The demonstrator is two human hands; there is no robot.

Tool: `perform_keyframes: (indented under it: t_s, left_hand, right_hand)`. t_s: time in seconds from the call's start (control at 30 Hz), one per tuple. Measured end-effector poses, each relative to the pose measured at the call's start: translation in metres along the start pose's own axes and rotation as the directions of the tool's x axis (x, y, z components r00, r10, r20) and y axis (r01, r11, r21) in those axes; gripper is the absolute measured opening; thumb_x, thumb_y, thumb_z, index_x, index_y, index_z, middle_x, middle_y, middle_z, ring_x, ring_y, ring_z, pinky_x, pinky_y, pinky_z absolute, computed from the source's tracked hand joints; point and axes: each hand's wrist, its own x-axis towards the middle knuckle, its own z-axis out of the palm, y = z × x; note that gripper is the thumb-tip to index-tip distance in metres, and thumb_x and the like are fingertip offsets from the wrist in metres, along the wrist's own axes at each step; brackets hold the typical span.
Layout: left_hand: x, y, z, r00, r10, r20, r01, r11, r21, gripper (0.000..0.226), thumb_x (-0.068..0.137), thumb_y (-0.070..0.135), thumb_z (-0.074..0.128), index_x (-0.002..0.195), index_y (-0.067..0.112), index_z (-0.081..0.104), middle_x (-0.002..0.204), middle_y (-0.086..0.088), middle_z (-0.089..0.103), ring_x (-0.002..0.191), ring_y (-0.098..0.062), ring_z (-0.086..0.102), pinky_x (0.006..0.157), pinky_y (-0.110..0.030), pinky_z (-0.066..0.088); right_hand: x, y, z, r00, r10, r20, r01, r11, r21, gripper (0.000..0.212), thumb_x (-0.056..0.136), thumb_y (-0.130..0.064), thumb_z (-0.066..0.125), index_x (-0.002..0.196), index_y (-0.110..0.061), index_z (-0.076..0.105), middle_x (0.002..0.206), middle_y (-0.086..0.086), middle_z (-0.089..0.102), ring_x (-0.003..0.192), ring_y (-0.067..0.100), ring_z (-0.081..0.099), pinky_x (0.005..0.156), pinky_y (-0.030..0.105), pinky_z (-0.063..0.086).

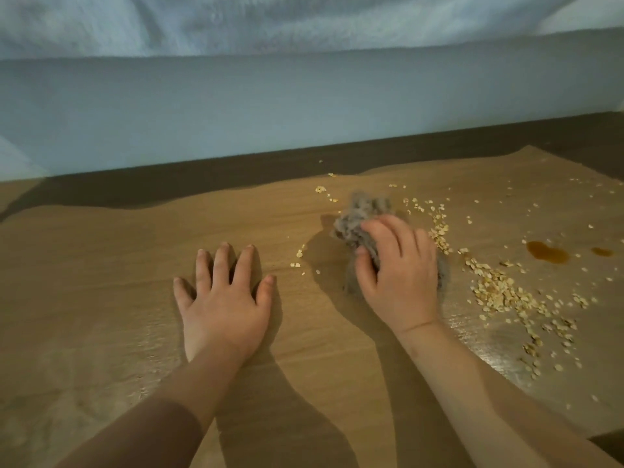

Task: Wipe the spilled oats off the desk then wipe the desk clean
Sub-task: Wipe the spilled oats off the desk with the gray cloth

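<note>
Spilled oats (499,292) lie scattered over the right part of the wooden desk (101,265), thickest in a heap right of my right hand. A few stray flakes lie near the desk's middle. My right hand (398,275) grips a crumpled grey cloth (361,217) that rests on the desk just left of the oats. My left hand (223,298) lies flat on the desk with its fingers spread, holding nothing, a hand's width left of the cloth.
Two brown liquid stains (548,252) sit on the desk beyond the oat heap at the right. A pale blue bed side (236,106) rises behind the desk's far edge, with a light fluffy blanket (236,21) above it.
</note>
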Motion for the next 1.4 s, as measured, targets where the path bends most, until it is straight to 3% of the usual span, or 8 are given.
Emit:
perform_keyframes:
  t_s: [0.1, 0.3, 0.47, 0.6, 0.7, 0.83, 1.07, 1.4]
  left_hand:
    - [0.0, -0.001, 0.0, 1.0, -0.011, -0.013, 0.01, 0.999, -0.047, 0.053, 0.095, 0.046, 0.008, 0.148, 0.041, 0.004, 0.159, 0.009, -0.002, 0.145, -0.017, -0.013, 0.116, -0.05, -0.001]
    - [0.001, -0.001, -0.001, 0.996, -0.064, -0.06, 0.056, 0.992, -0.113, 0.052, 0.097, 0.031, 0.02, 0.149, 0.036, 0.013, 0.158, 0.012, 0.004, 0.145, -0.013, -0.007, 0.116, -0.046, 0.001]
    - [0.0, -0.001, -0.001, 0.996, -0.068, -0.065, 0.06, 0.992, -0.114, 0.052, 0.098, 0.03, 0.019, 0.149, 0.036, 0.012, 0.158, 0.013, 0.004, 0.145, -0.012, -0.007, 0.116, -0.045, 0.001]
    - [0.0, -0.002, -0.001, 0.995, -0.063, -0.08, 0.054, 0.992, -0.113, 0.052, 0.098, 0.03, 0.019, 0.149, 0.035, 0.012, 0.158, 0.013, 0.005, 0.145, -0.012, -0.006, 0.116, -0.046, 0.001]
    - [0.001, -0.001, 0.001, 0.994, -0.061, -0.092, 0.05, 0.991, -0.126, 0.052, 0.098, 0.029, 0.02, 0.149, 0.034, 0.014, 0.158, 0.012, 0.007, 0.145, -0.012, -0.005, 0.116, -0.046, 0.002]
    - [0.001, -0.001, 0.0, 0.992, -0.065, -0.11, 0.046, 0.985, -0.163, 0.051, 0.098, 0.025, 0.024, 0.148, 0.032, 0.02, 0.158, 0.012, 0.011, 0.146, -0.012, -0.002, 0.116, -0.045, 0.001]
    - [0.001, -0.006, 0.002, 0.968, -0.118, -0.223, 0.039, 0.942, -0.332, 0.046, 0.094, 0.01, 0.037, 0.137, 0.021, 0.046, 0.149, 0.005, 0.038, 0.143, -0.011, 0.017, 0.116, -0.038, 0.001]
    - [0.002, -0.01, 0.005, 0.948, -0.153, -0.278, 0.016, 0.898, -0.44, 0.047, 0.087, -0.004, 0.042, 0.124, 0.019, 0.06, 0.139, 0.003, 0.051, 0.14, -0.011, 0.028, 0.116, -0.036, 0.004]
  right_hand:
    - [-0.001, -0.014, 0.001, 0.966, -0.255, 0.039, 0.251, 0.964, 0.086, 0.025, 0.082, -0.018, 0.054, 0.107, -0.02, 0.052, 0.108, 0.007, 0.063, 0.088, 0.025, 0.048, 0.069, 0.035, 0.038]
    - [0.003, -0.039, 0.01, 0.833, -0.434, 0.342, 0.391, 0.901, 0.189, 0.033, 0.082, -0.026, 0.046, 0.108, -0.03, 0.065, 0.116, -0.003, 0.062, 0.091, 0.023, 0.05, 0.071, 0.033, 0.035]
    - [0.023, -0.02, 0.016, 0.909, 0.02, 0.417, -0.012, 1.0, -0.021, 0.034, 0.086, -0.026, 0.052, 0.118, -0.034, 0.061, 0.125, -0.006, 0.057, 0.1, 0.024, 0.049, 0.082, 0.039, 0.04]
    - [0.026, -0.005, 0.013, 0.899, 0.422, 0.119, -0.412, 0.906, -0.101, 0.033, 0.085, -0.02, 0.061, 0.118, -0.024, 0.06, 0.125, 0.002, 0.057, 0.103, 0.028, 0.048, 0.084, 0.036, 0.034]
    - [0.013, -0.023, 0.018, 0.978, 0.206, 0.018, -0.206, 0.978, 0.044, 0.029, 0.079, -0.016, 0.067, 0.108, -0.019, 0.064, 0.118, 0.004, 0.06, 0.095, 0.029, 0.051, 0.079, 0.037, 0.04]
    - [0.008, -0.041, 0.02, 0.924, -0.246, 0.293, 0.233, 0.969, 0.08, 0.033, 0.075, -0.017, 0.072, 0.107, -0.025, 0.067, 0.117, -0.003, 0.064, 0.094, 0.025, 0.057, 0.076, 0.035, 0.044]
    - [0.026, -0.014, 0.024, 0.909, 0.267, 0.32, -0.227, 0.961, -0.158, 0.037, 0.095, -0.031, 0.046, 0.131, -0.027, 0.049, 0.138, -0.006, 0.048, 0.115, 0.023, 0.044, 0.089, 0.041, 0.032]
    - [0.023, -0.018, 0.022, 0.893, 0.227, 0.388, -0.15, 0.964, -0.22, 0.047, 0.086, -0.03, 0.052, 0.132, -0.023, 0.048, 0.139, 0.0, 0.046, 0.115, 0.028, 0.043, 0.085, 0.043, 0.036]
